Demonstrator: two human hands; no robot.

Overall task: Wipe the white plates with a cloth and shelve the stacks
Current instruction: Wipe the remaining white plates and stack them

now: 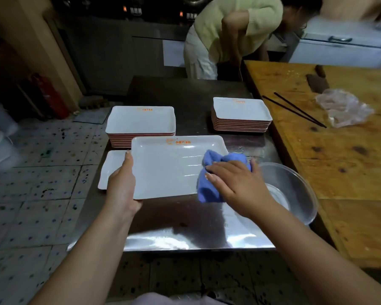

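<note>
- Two tables are seen side by side: a steel table [198, 230] carrying the plates, and a wooden table [339, 150] to its right with chopsticks [295, 110] and a crumpled plastic bag [343, 107] on it.
- A second person [233, 34] is bent over beyond the steel table, taking no part in the work.
- Two stacks of white plates are set toward the back of the steel table, the left stack [141, 126] and the right stack [241, 114] well apart from each other.
- A clear bowl [295, 190] is placed at the right edge of the steel table.
- One white plate [169, 170] is held tilted above the table, over another plate [110, 170] lying flat beneath it.
- The left hand [121, 183] is curled round the held plate's near-left edge.
- A blue cloth [216, 172] is pressed onto the plate's right side by the right hand [235, 183], whose fingers are bent over the bunched cloth.
- The step in hand is judged to be wiping; shelving is not yet begun.
- Next, the cloth would need to be swept across the unwiped left part, and the plate then laid squarely on a stack.
</note>
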